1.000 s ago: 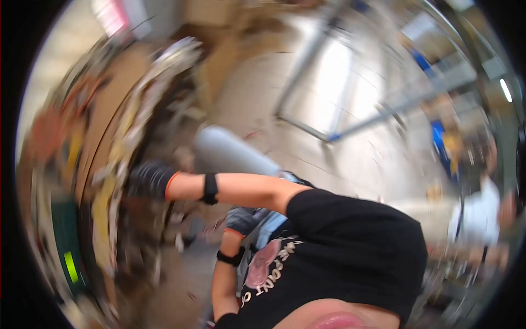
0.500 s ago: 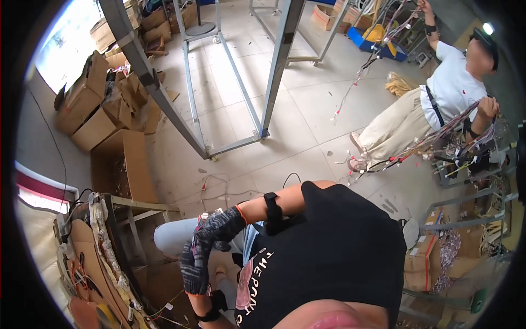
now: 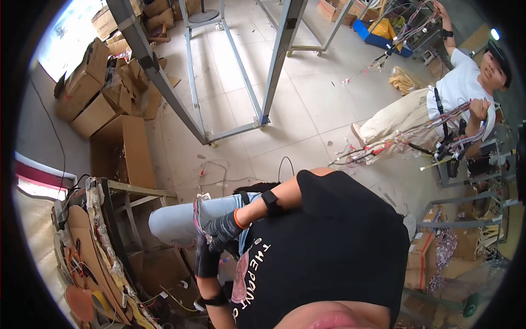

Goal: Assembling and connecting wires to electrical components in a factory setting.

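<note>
A thin bundle of coloured wires (image 3: 198, 215) with pale connectors at its upper end stands out over my light blue trouser leg. My right hand (image 3: 223, 229), in a grey and black knit glove with an orange cuff, is closed around the bundle. Just below it, my left hand (image 3: 208, 256), in a dark glove blurred by motion, meets the bundle's lower part with its fingers closed. The hands nearly touch, so the wires between them are partly hidden. Both wrists wear black bands.
To the left is a bench edge with taped wiring (image 3: 104, 230). Beyond it are cardboard boxes (image 3: 123, 153). A grey metal frame (image 3: 235, 134) stands on the tiled floor, where a loose cable (image 3: 224, 174) lies. At right a co-worker (image 3: 460, 82) holds wire bundles in both hands.
My hands have shifted, the left one swinging right and in toward my body, and more of the wire bundle shows above them. The co-worker's wires have moved.
</note>
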Demonstrator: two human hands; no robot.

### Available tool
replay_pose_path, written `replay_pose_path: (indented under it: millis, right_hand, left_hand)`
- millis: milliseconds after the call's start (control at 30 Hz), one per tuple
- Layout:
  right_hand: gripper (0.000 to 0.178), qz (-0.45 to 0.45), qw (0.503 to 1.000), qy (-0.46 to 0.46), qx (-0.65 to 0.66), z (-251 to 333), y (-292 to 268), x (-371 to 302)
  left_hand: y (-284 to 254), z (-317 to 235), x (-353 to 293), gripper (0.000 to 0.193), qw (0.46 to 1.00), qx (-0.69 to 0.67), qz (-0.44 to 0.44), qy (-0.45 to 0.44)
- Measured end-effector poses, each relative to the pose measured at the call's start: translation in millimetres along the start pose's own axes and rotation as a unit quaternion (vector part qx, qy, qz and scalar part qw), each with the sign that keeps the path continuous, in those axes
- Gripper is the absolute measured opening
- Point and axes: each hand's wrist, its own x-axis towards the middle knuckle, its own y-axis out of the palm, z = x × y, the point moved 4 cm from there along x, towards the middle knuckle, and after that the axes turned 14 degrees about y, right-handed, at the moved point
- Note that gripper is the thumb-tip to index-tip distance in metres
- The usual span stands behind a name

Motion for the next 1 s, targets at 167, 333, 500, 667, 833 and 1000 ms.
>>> replay_pose_path:
  millis: [167,333,500,667,833,1000]
  right_hand:
    - [0.024,0.032,0.939,-0.088,-0.331,-23,-10,-23]
    - [0.046,-0.047,0.712,0.03,-0.7,9,-112,-125]
    - [0.031,-0.661,0.696,0.268,-0.089,-1,-270,-418]
    - [0.038,-0.863,0.417,0.014,0.285,-52,-206,-684]
    - [0.05,-0.85,0.399,-0.072,0.336,-16,-156,-729]
    - [0.045,-0.814,0.489,0.086,0.301,-2,-195,-647]
  left_hand:
    - [30,105,-38,0.023,0.849,-0.333,-0.182,-0.368]
    - [31,151,-92,0.023,0.684,-0.632,-0.2,-0.305]
    - [7,50,-33,0.037,0.882,-0.392,-0.004,-0.261]
    - [35,94,-63,0.052,0.885,-0.356,0.073,-0.29]
    - [107,131,-87,0.054,0.884,-0.41,-0.042,-0.221]
    - [124,160,-158,0.055,0.866,-0.434,-0.174,-0.175]
